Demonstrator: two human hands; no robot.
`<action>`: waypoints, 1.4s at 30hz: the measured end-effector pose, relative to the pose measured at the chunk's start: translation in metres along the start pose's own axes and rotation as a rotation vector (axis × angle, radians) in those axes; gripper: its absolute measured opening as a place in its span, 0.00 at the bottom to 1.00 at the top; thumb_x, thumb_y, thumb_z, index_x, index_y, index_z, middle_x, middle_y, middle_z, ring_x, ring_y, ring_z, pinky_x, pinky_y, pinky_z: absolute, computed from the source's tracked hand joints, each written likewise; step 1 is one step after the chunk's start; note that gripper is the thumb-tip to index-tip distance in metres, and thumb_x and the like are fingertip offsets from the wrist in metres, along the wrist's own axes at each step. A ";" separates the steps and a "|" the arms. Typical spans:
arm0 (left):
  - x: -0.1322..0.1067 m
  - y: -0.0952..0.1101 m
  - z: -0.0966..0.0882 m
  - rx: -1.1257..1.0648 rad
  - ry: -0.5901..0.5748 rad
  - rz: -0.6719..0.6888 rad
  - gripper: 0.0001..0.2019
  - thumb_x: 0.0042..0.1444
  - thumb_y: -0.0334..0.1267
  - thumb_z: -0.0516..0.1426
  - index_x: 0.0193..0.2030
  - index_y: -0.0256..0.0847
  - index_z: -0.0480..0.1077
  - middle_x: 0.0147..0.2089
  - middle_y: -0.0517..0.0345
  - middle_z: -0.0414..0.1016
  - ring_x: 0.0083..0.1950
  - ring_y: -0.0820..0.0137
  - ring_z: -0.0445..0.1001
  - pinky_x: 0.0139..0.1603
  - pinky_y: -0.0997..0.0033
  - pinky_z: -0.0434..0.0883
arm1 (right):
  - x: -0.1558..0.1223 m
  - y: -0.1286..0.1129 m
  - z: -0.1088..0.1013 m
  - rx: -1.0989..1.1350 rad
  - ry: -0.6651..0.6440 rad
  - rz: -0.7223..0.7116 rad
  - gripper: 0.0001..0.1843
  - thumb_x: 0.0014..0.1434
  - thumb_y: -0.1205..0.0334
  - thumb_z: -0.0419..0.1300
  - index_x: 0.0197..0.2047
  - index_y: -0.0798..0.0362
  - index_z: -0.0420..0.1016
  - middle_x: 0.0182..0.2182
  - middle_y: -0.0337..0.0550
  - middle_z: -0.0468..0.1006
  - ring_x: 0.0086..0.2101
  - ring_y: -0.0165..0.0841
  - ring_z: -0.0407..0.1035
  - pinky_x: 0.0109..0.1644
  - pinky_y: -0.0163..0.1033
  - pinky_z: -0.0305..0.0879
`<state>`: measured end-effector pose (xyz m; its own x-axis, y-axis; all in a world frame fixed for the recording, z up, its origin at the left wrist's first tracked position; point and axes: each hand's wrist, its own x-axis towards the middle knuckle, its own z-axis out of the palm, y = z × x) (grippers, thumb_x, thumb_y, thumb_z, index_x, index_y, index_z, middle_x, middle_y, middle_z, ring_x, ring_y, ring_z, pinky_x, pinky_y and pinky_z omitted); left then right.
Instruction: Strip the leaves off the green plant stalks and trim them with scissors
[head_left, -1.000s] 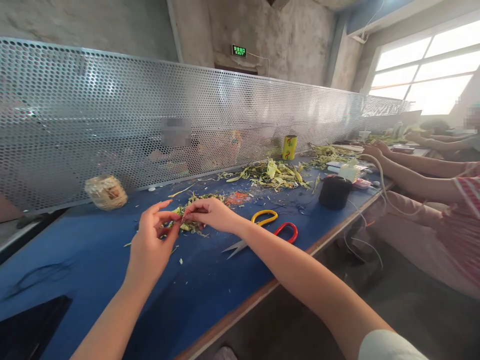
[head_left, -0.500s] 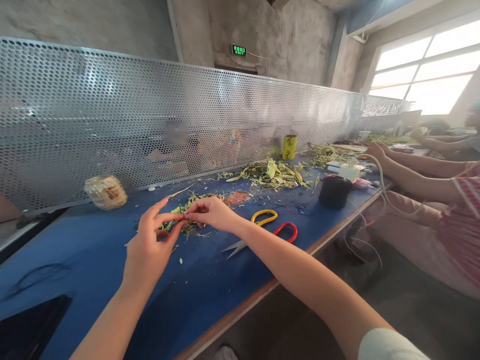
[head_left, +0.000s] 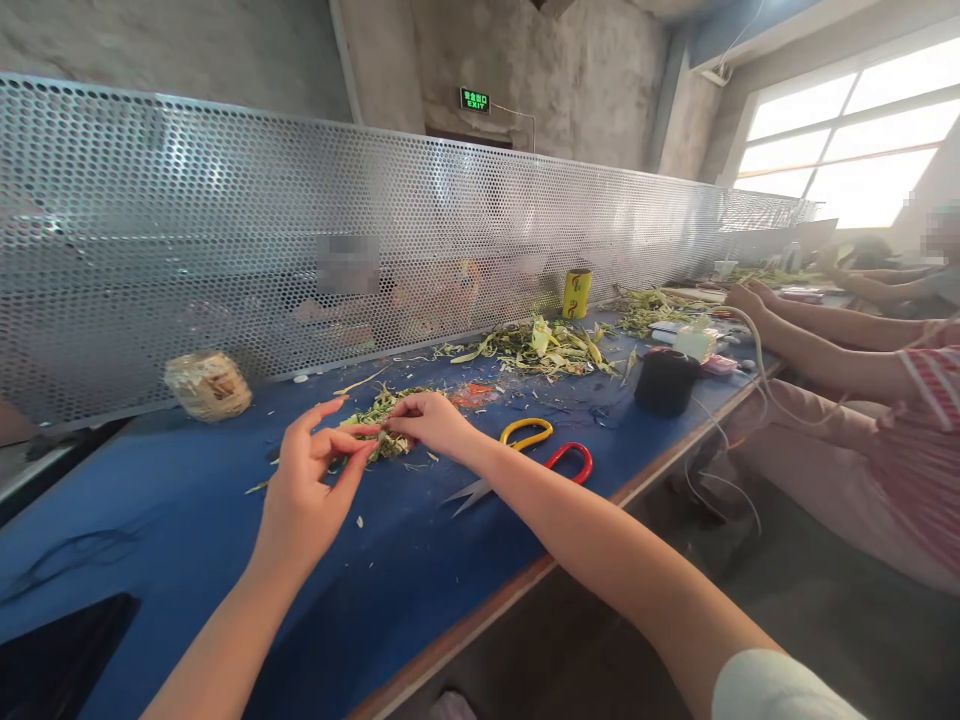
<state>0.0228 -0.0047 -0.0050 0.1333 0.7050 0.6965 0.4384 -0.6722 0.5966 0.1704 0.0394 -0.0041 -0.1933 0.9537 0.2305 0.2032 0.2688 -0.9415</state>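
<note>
My left hand (head_left: 306,490) is closed in a pinch, its thumb and a finger nearly together and the upper finger raised. My right hand (head_left: 435,425) has its fingertips pinched close against the left ones. Whatever lies between the fingertips is too small to make out. Just behind and beneath the fingers is a heap of shredded green and straw-coloured plant scraps (head_left: 397,442). Scissors (head_left: 527,433) with one yellow and one red handle rest on the blue tabletop (head_left: 420,570), partly under my right forearm.
A larger pile of pale husk strips (head_left: 551,348) lies farther back, near a yellow can (head_left: 577,293). A black thread spool (head_left: 666,382) stands at right, beside a co-worker's arms (head_left: 817,330). A straw-coloured bundle (head_left: 208,386) sits by the perforated metal screen (head_left: 300,200).
Both hands have shifted slightly to the right over the scraps, and the fingertips of my left hand have changed position a little. The scissors stay where they were.
</note>
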 end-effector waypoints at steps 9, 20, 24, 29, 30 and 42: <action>0.002 0.006 0.001 -0.249 -0.101 -0.215 0.23 0.46 0.40 0.57 0.49 0.42 0.55 0.25 0.66 0.66 0.21 0.73 0.69 0.25 0.71 0.69 | 0.000 0.002 0.001 -0.212 0.127 -0.047 0.06 0.47 0.67 0.58 0.22 0.56 0.64 0.18 0.31 0.64 0.21 0.22 0.57 0.26 0.28 0.52; 0.009 -0.002 -0.003 -0.237 0.036 -0.345 0.21 0.42 0.41 0.59 0.44 0.41 0.61 0.25 0.62 0.70 0.20 0.73 0.68 0.23 0.72 0.67 | 0.001 -0.001 0.004 0.257 -0.046 0.018 0.07 0.53 0.69 0.52 0.25 0.55 0.61 0.21 0.34 0.66 0.21 0.23 0.61 0.23 0.29 0.59; 0.010 -0.012 -0.006 -0.287 0.113 -0.387 0.25 0.40 0.43 0.61 0.46 0.41 0.61 0.27 0.64 0.69 0.22 0.74 0.68 0.24 0.74 0.66 | -0.004 -0.005 0.004 0.508 -0.203 -0.034 0.05 0.55 0.68 0.53 0.27 0.55 0.61 0.26 0.35 0.69 0.22 0.22 0.62 0.23 0.28 0.60; 0.009 -0.010 -0.006 -0.311 0.076 -0.425 0.24 0.39 0.44 0.61 0.44 0.42 0.63 0.27 0.64 0.69 0.23 0.75 0.67 0.24 0.76 0.65 | -0.003 -0.002 0.006 0.527 -0.297 -0.079 0.07 0.56 0.67 0.52 0.28 0.54 0.57 0.22 0.33 0.69 0.18 0.21 0.60 0.23 0.29 0.60; 0.009 -0.008 -0.005 -0.295 0.065 -0.424 0.23 0.38 0.44 0.61 0.43 0.42 0.64 0.27 0.63 0.69 0.24 0.74 0.68 0.25 0.75 0.66 | -0.002 -0.001 0.007 0.454 -0.286 -0.098 0.07 0.56 0.68 0.51 0.27 0.54 0.57 0.21 0.33 0.68 0.18 0.21 0.60 0.23 0.29 0.60; 0.008 -0.010 -0.005 -0.270 -0.075 -0.421 0.18 0.38 0.46 0.60 0.35 0.40 0.64 0.25 0.64 0.68 0.28 0.72 0.70 0.32 0.72 0.68 | -0.004 -0.004 0.004 -0.020 -0.240 -0.242 0.07 0.56 0.71 0.50 0.27 0.54 0.57 0.20 0.30 0.65 0.17 0.21 0.61 0.23 0.28 0.58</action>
<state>0.0150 0.0066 -0.0036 0.0617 0.9351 0.3489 0.2239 -0.3536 0.9082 0.1668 0.0338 -0.0026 -0.4584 0.8035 0.3798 0.1422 0.4882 -0.8611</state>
